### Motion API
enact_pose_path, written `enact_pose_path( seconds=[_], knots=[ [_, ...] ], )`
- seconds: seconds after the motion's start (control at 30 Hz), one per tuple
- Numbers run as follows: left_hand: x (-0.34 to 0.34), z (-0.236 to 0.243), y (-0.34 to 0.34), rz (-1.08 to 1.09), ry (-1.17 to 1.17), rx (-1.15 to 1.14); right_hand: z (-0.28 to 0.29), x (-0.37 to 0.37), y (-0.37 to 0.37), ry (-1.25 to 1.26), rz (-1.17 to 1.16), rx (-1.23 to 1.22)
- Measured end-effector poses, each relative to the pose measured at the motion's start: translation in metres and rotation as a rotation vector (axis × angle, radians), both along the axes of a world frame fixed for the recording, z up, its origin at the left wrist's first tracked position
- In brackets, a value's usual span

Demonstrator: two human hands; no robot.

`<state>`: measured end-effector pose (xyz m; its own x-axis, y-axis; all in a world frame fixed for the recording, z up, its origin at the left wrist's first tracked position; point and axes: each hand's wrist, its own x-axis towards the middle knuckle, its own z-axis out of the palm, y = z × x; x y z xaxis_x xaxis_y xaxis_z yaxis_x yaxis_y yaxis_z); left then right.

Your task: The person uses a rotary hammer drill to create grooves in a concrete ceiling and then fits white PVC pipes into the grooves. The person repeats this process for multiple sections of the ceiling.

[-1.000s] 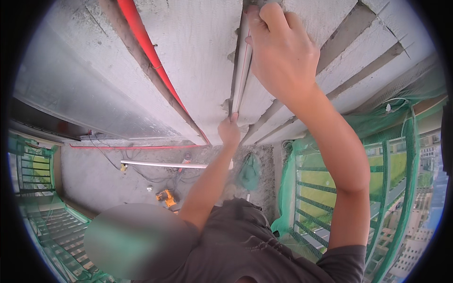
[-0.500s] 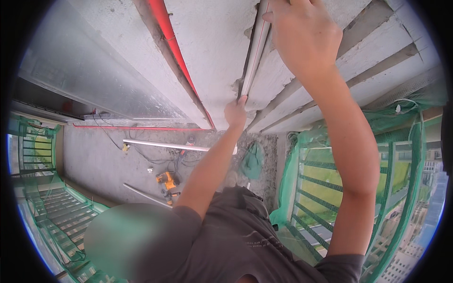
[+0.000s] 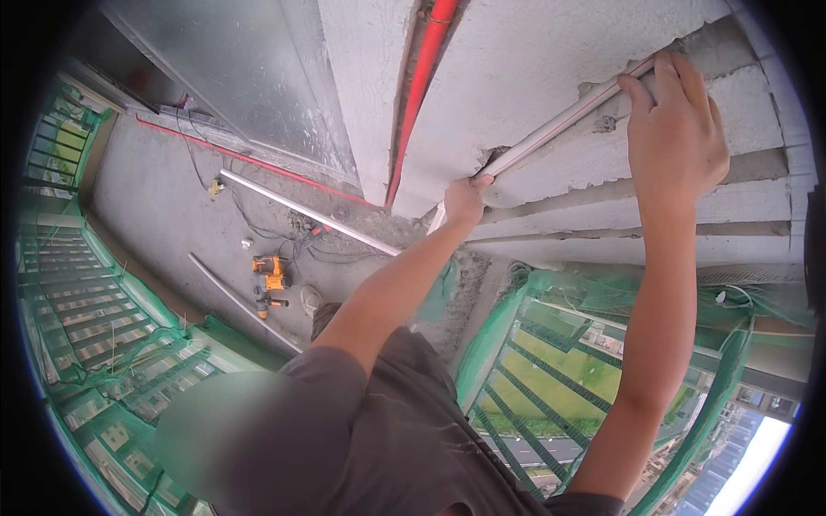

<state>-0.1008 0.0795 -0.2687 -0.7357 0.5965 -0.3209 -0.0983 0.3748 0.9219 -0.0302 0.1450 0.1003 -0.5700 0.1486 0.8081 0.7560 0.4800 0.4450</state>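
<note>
Because the pipe (image 3: 568,125) is lying along the slot (image 3: 495,155) in the wall (image 3: 516,77), we are doing best by pressing evenly at two spots. Our left hand (image 3: 465,201) is gripping it low, arm (image 3: 391,275) nearly straight; our right hand (image 3: 677,129) is pinching it higher, elbow (image 3: 647,400) bent.

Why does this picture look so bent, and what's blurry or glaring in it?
Head view: the fisheye lens curves the railing near the rim; head view, lower left: a round patch is smeared; head view, lower right: the sky looks blown white; head view, upper right: white pipe and right hand look fairly sharp.
</note>
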Motion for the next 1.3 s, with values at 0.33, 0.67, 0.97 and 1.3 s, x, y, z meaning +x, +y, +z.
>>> enact_pose_path(
  seconds=[0.33,0.67,0.97,1.3],
  knots=[
    [0.01,0.005,0.002,0.21,-0.46,0.116,0.003,0.002,0.001,-0.055,-0.042,0.026],
    [0.061,-0.005,-0.007,0.255,-0.743,0.444,0.002,0.0,0.0,-0.052,0.011,0.042],
    [0.047,0.001,-0.024,-0.022,-0.7,0.41,0.003,-0.001,0.007,0.006,0.199,0.027],
    [0.041,-0.013,-0.027,-0.316,-0.32,0.12,0.004,-0.002,0.007,0.114,0.361,-0.065]
  ],
)
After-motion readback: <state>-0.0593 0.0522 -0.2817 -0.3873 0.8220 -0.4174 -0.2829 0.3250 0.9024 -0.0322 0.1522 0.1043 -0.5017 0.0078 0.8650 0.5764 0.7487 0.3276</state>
